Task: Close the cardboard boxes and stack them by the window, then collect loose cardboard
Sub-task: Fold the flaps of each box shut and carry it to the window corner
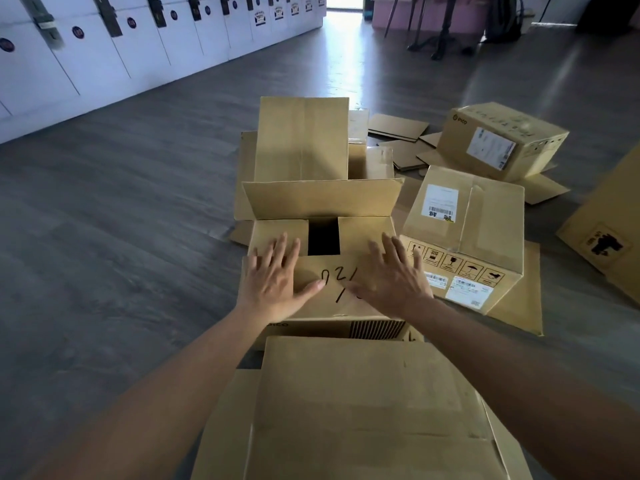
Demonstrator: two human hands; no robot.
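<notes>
While both hands lie flat, fingers spread, left hand [277, 277] and right hand [391, 277] press the near flap of a half-closed cardboard box [322, 202] on the floor [121, 209]; sealed box [465, 233] just right, loose cardboard [398, 128] beyond.

Half-closed cardboard box [322, 271] sits mid-floor [121, 220], both hands flat on its near flap. Tall open cardboard box [301, 140] behind it. Labelled sealed box [464, 237] just right; tilted sealed box [502, 140] beyond, on flat cardboard sheets [398, 128]. Cabinets [104, 46] along left wall.
</notes>
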